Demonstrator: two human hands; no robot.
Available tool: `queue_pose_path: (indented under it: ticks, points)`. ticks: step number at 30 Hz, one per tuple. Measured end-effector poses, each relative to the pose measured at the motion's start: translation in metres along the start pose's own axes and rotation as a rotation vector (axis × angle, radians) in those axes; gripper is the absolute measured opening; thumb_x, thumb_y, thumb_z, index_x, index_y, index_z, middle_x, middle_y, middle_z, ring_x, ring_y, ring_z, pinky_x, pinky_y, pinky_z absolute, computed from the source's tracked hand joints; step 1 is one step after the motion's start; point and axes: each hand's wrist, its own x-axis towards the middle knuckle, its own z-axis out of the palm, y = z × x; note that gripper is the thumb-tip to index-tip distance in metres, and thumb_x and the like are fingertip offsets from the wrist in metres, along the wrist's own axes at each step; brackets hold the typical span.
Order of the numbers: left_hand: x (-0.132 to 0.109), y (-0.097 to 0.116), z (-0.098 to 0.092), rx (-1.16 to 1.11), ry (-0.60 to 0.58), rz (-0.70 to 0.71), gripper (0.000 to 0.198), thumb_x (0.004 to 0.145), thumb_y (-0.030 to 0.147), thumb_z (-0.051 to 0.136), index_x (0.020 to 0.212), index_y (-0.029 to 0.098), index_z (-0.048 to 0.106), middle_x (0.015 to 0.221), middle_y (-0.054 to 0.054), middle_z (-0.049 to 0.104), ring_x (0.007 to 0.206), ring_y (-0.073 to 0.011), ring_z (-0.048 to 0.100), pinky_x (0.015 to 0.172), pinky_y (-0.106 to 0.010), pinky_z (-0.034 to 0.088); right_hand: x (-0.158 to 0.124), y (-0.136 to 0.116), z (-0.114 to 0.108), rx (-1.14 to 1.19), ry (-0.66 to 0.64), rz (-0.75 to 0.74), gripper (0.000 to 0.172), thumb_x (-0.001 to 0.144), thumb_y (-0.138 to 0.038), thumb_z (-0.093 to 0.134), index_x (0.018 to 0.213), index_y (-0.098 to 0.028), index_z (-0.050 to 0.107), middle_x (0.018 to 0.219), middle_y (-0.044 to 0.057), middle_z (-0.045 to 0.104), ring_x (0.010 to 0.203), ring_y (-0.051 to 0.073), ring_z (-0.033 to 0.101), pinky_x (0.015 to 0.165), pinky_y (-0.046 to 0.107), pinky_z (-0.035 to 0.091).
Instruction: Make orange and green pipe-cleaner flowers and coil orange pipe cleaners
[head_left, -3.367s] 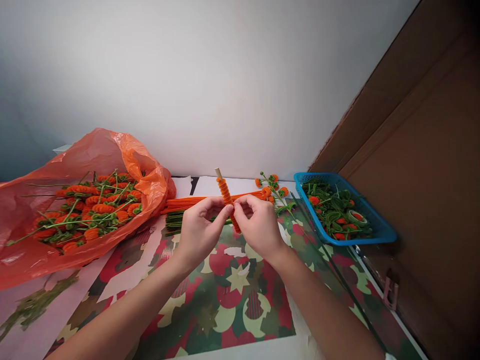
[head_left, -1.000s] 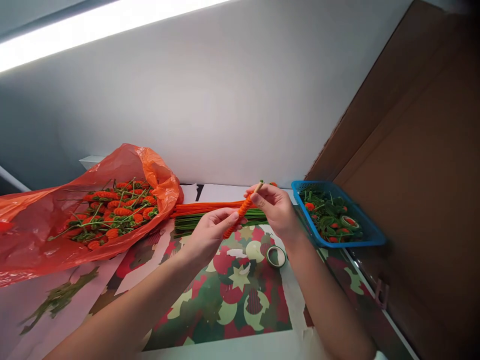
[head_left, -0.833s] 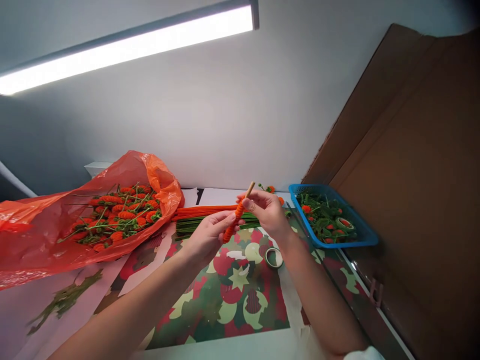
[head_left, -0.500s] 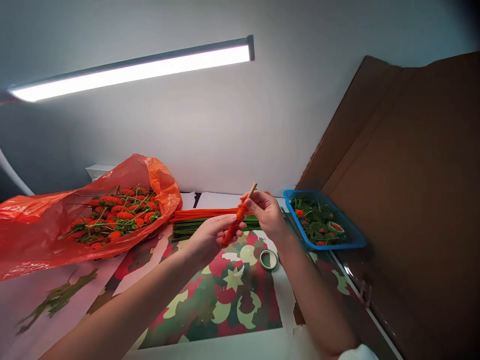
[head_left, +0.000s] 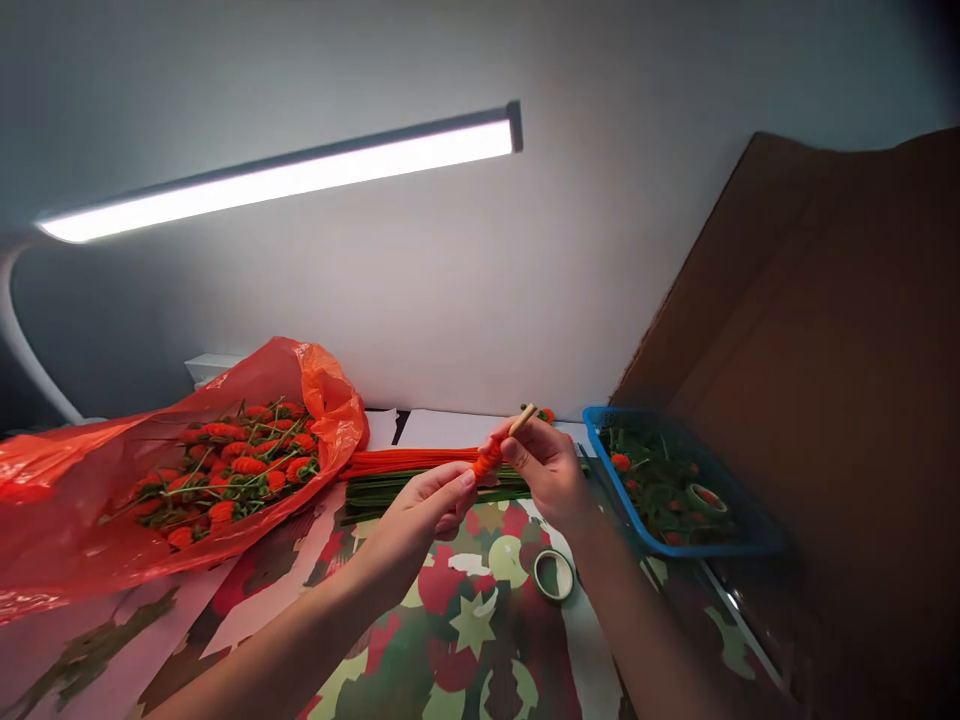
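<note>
An orange pipe cleaner (head_left: 487, 458) is wound in a coil around a wooden stick (head_left: 523, 420), whose bare pale end slants up to the right. My left hand (head_left: 431, 505) is closed, thumb and fingers pinching the lower end of the coil. On the upper side, my right hand (head_left: 551, 468) grips the stick by the top of the coil. The fingers cover part of the coil and the stick's lower end. Behind both hands lie bundles of straight orange pipe cleaners (head_left: 420, 459) and dark green pipe cleaners (head_left: 375, 494).
A red plastic bag (head_left: 75, 490) full of orange fuzzy pieces with green stems stands left. At right is a blue basket (head_left: 611, 500) with green pieces, before a cardboard panel (head_left: 810, 330). A tape roll (head_left: 553, 576) lies on patterned paper (head_left: 480, 580). A lamp (head_left: 285, 175) hangs above.
The visible orange coil looks shorter, its lower part now covered or gathered by my left hand. Both hands sit slightly lower and further right in view, and the whole scene has shifted down.
</note>
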Motion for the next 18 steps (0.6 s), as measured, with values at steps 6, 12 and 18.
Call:
queue_pose_path:
  ticks: [6, 12, 18]
  points:
    - [0.001, -0.006, 0.002, 0.228, 0.174, 0.204, 0.026, 0.086, 0.042, 0.059, 0.093, 0.021, 0.072, 0.073, 0.0, 0.06, 0.062, -0.0128, 0.044, 0.063, -0.023, 0.038, -0.002, 0.012, 0.006, 0.038, 0.0, -0.001, 0.018, 0.09, -0.038, 0.059, 0.087, -0.021, 0.065, 0.08, 0.002, 0.067, 0.069, 0.013, 0.063, 0.067, 0.028, 0.055]
    - [0.001, -0.004, 0.002, 0.309, 0.186, 0.287, 0.025, 0.089, 0.039, 0.055, 0.096, 0.022, 0.072, 0.088, -0.003, 0.068, 0.082, -0.0187, 0.056, 0.081, -0.026, 0.043, -0.007, 0.017, 0.018, 0.014, 0.094, -0.041, 0.018, 0.091, -0.039, 0.057, 0.087, -0.022, 0.062, 0.079, 0.001, 0.066, 0.069, 0.014, 0.062, 0.066, 0.029, 0.054]
    - [0.003, 0.003, 0.001, 0.253, 0.128, 0.19, 0.027, 0.085, 0.043, 0.059, 0.08, 0.019, 0.07, 0.07, -0.002, 0.061, 0.063, -0.0138, 0.049, 0.056, -0.022, 0.037, -0.007, 0.018, 0.018, -0.006, 0.125, -0.006, 0.021, 0.089, -0.043, 0.057, 0.088, -0.022, 0.06, 0.079, 0.001, 0.065, 0.071, 0.014, 0.062, 0.066, 0.029, 0.053]
